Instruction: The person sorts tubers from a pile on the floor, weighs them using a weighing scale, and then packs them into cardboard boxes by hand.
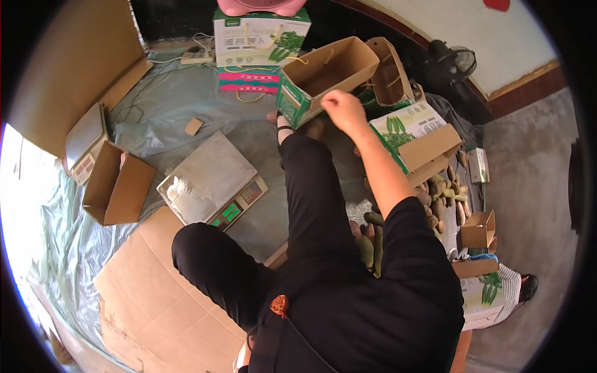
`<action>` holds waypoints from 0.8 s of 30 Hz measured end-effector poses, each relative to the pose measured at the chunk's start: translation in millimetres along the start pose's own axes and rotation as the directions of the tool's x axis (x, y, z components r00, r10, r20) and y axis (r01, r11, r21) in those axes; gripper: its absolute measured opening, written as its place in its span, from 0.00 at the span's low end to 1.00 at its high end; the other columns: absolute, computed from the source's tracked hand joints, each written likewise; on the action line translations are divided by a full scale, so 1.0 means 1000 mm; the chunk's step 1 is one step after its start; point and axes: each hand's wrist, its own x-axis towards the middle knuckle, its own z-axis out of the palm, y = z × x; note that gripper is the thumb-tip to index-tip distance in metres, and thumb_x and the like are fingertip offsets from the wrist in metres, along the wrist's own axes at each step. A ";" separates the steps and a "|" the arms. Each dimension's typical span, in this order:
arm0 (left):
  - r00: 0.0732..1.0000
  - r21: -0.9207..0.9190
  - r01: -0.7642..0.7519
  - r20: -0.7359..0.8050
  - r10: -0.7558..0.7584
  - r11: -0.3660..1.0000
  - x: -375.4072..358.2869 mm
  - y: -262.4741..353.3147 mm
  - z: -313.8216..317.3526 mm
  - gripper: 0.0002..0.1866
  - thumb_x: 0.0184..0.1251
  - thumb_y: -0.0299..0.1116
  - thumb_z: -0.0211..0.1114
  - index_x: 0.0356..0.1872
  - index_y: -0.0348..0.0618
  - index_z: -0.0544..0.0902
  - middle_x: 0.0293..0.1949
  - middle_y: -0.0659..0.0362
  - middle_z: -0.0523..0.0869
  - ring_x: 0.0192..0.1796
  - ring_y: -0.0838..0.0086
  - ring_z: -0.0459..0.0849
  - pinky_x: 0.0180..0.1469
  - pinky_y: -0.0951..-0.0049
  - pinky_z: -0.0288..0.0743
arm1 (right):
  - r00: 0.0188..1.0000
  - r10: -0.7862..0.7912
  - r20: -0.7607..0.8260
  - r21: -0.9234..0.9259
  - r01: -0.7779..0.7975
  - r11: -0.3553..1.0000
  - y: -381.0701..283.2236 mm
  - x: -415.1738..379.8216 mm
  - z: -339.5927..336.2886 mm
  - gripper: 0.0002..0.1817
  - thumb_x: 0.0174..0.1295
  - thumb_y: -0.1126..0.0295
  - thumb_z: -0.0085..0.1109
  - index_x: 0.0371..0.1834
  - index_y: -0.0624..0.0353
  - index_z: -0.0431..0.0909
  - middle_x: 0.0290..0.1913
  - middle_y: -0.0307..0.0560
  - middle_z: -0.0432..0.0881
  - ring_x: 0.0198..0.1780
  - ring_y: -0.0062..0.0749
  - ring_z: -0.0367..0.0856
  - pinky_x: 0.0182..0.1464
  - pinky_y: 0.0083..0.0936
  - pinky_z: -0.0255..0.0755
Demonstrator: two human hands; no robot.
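My right hand (pixel 344 111) is closed, with curled fingers at the near rim of an open cardboard gift box (pixel 295 105). Whether the fingers grip that rim or something small is hidden. The box has green printed sides and a yellow cord handle, and I see no contents in it. A bare foot with a dark strap (pixel 284 127) shows beside the box. Right of my hand, a printed radish box (pixel 407 133) with a raised brown flap lies near a pile of green radishes (pixel 438 202). My left hand is out of view.
A digital scale (pixel 214 174) with crumpled white stuff on it lies left of my leg. Beyond are a brown box (pixel 118 186), a second scale (pixel 87 140), a power strip (pixel 198 57), a closed radish box (pixel 261 40) and a fan (pixel 451 62). Another person's striped clothing (pixel 511 289) shows at right.
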 end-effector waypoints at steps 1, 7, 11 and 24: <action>0.999 -0.036 -0.023 -0.038 0.022 0.999 -0.001 0.004 0.000 0.22 0.47 0.40 0.71 0.43 0.39 0.84 0.43 0.53 0.85 0.44 0.66 0.84 0.47 0.65 0.77 | 0.991 0.030 -0.131 0.039 -0.025 0.999 0.030 0.000 -0.005 0.09 0.55 0.65 0.61 0.35 0.56 0.82 0.31 0.48 0.84 0.35 0.37 0.83 0.39 0.29 0.74; 0.946 -0.188 -0.225 -0.278 0.168 0.956 -0.007 0.026 -0.011 0.16 0.51 0.34 0.67 0.41 0.38 0.84 0.39 0.53 0.86 0.41 0.67 0.84 0.44 0.67 0.78 | 0.729 0.081 -0.680 -0.191 -0.283 0.940 0.176 -0.045 -0.079 0.24 0.51 0.71 0.66 0.53 0.60 0.73 0.53 0.53 0.75 0.59 0.49 0.69 0.62 0.39 0.62; 0.832 -0.184 -0.420 -0.469 0.296 0.888 -0.011 0.048 -0.034 0.13 0.53 0.30 0.65 0.40 0.37 0.85 0.36 0.52 0.86 0.38 0.67 0.84 0.42 0.68 0.78 | 0.445 0.501 -0.743 -0.018 -0.761 0.649 0.242 -0.090 -0.133 0.43 0.46 0.56 0.73 0.64 0.64 0.64 0.61 0.59 0.71 0.60 0.51 0.70 0.61 0.43 0.65; 0.279 -0.038 -0.817 -0.899 0.337 0.576 -0.108 0.226 -0.158 0.08 0.68 0.24 0.57 0.43 0.34 0.82 0.35 0.57 0.85 0.37 0.77 0.82 0.42 0.77 0.76 | 0.374 0.911 0.175 0.903 -0.429 0.003 0.369 -0.115 -0.103 0.18 0.61 0.67 0.59 0.55 0.53 0.73 0.50 0.44 0.80 0.49 0.41 0.79 0.47 0.44 0.75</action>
